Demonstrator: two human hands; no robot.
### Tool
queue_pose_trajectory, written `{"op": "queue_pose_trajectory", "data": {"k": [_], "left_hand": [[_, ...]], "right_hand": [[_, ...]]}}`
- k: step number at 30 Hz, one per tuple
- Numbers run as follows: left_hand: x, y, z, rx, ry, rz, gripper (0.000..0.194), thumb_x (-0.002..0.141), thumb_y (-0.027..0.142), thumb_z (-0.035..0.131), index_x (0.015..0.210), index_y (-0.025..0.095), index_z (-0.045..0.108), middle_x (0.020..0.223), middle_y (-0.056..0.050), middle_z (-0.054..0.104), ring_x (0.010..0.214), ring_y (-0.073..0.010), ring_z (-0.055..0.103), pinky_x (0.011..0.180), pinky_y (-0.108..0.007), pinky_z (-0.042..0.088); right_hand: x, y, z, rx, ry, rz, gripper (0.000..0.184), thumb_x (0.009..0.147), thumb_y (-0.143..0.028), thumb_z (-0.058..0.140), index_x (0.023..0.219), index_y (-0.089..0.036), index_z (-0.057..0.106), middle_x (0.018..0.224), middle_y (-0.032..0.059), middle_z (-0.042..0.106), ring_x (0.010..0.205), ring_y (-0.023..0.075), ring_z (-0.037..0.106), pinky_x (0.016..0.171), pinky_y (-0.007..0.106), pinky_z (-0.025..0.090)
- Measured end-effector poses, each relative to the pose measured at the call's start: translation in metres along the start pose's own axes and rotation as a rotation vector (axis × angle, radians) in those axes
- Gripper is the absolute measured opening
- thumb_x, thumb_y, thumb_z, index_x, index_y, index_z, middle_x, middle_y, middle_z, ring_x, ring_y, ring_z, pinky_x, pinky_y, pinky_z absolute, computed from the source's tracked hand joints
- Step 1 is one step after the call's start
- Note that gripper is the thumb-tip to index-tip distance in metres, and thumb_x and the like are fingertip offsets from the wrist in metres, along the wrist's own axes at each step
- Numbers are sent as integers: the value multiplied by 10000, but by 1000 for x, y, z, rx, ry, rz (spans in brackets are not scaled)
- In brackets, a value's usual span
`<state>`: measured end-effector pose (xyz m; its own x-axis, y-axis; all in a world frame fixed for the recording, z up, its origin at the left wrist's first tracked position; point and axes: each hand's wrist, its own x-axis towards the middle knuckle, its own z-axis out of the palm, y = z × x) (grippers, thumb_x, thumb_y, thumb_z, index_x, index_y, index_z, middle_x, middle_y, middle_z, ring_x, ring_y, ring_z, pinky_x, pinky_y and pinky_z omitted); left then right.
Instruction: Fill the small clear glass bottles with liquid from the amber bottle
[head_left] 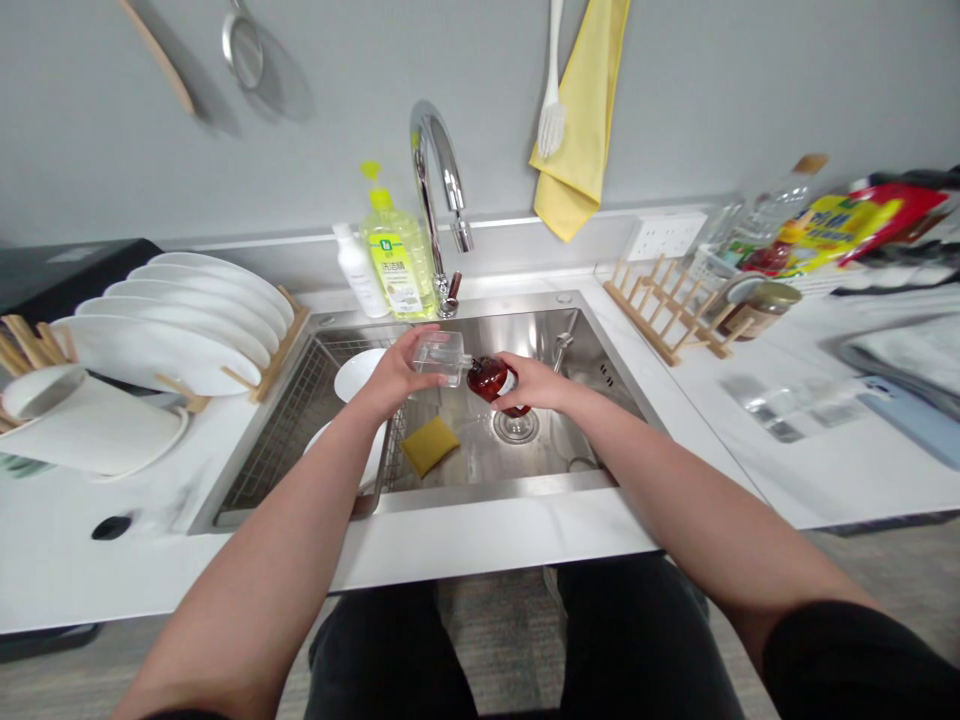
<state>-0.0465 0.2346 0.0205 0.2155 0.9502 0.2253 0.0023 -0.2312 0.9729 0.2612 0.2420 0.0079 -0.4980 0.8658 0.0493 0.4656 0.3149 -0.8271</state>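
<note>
My left hand (394, 372) holds a small clear square container (439, 358) over the stainless steel sink (487, 335). My right hand (536, 383) grips a tilted amber pump bottle (489, 380), its nozzle reaching toward the container. The nozzle's tip seems to touch the container's side, though I cannot tell exactly. Below my hands, a yellow sponge (430, 447) lies on the sink floor near the drain (516, 426). White plates (356, 374) lean at the left of the sink, beside a wire rack (289, 420).
A chrome faucet (439, 170) rises behind the sink beside a green dish soap bottle (399, 258) and a white bottle (360, 270). White plates (172, 320) stand in a wooden rack at left. An empty wooden rack (671, 310), a jar and bottles sit at right.
</note>
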Motion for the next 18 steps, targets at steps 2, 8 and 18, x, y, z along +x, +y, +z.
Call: {"op": "queue_pose_trajectory", "data": {"k": [2,8,18], "left_hand": [[1,0,0,1,-3,5,1030,551,295,1133,1480,228,694,1503,-155,753,1324,-366,752,1200,-564,592],[1,0,-3,37,-16,32,1039,566,317,1134,1500,234,689,1444,-135,768,1318,-358,745,1201,-558,592],[1,-4,-5,54,-5,58,1091,577,324,1136,1567,243,685,1442,-151,775,1275,-366,770,1201,-605,594]], "right_hand": [[0,-1,0,0,1,3,760,664,-231,1034,1369,-227,751,1273,49,849,1193,320,793,1082,419,585],[-1,-2,0,10,3,6,757,665,-235,1029,1369,-226,751,1291,56,848,1213,330,791,1102,443,581],[-1,-3,0,7,5,4,768,663,-242,1039,1373,-218,746,1301,66,846,1221,342,791,1121,459,576]]}}
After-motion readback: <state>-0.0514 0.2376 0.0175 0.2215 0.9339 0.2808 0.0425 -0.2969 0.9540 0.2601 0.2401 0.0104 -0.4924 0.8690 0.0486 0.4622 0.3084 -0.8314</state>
